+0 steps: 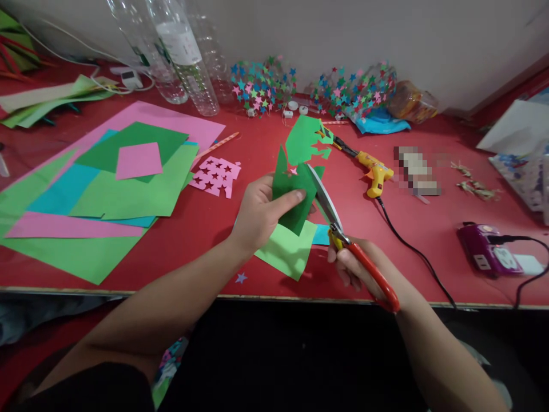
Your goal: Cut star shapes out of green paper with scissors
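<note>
My left hand [261, 209] grips a dark green sheet [294, 200], its thumb pressed flat on the front. A small star-shaped hole shows near the sheet's top. In my right hand [354, 263] are scissors [328, 203] with red handles, their blades pointing up and left at the sheet's right edge. Under the hands lie a light green sheet [287, 252] and a strip of blue paper [321, 234]. Just beyond the dark sheet is a brighter green piece [304, 137] with ragged cutouts. A pink sheet with star holes [217, 176] lies left of my left hand.
Stacked coloured papers [141, 194] cover the left side. Plastic bottles [184, 57] and star-covered clear objects [263, 86] stand along the wall. A yellow glue gun [375, 171] with a black cord lies on the right, near a purple power adapter [489, 249]. One star [241, 278] lies by the front edge.
</note>
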`<state>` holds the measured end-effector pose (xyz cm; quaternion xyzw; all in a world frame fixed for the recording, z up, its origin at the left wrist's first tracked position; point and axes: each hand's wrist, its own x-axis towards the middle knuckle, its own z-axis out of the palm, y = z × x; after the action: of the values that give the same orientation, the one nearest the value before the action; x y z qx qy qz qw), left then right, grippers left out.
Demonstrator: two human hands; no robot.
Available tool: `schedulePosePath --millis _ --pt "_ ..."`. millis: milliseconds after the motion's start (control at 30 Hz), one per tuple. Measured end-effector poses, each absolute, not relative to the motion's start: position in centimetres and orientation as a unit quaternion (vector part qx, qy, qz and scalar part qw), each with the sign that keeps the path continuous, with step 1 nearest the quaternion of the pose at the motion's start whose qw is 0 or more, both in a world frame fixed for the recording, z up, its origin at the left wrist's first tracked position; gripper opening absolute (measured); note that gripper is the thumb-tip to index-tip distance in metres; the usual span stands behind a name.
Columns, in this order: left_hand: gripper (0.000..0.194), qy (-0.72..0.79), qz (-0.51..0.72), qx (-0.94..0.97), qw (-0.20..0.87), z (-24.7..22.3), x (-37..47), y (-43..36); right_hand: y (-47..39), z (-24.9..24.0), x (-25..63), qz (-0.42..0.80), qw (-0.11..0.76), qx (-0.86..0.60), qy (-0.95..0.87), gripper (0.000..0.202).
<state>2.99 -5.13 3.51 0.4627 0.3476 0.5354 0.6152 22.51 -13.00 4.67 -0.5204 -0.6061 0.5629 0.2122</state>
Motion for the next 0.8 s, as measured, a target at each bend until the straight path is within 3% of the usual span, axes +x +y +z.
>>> schedulePosePath --millis 800 --pt "0.010 0.351 0.527 0.479 0.608 4.00 2.62 -4.91 -12.97 4.26 22.76 0.549 0.205 -0.546 -0.598 0.052"
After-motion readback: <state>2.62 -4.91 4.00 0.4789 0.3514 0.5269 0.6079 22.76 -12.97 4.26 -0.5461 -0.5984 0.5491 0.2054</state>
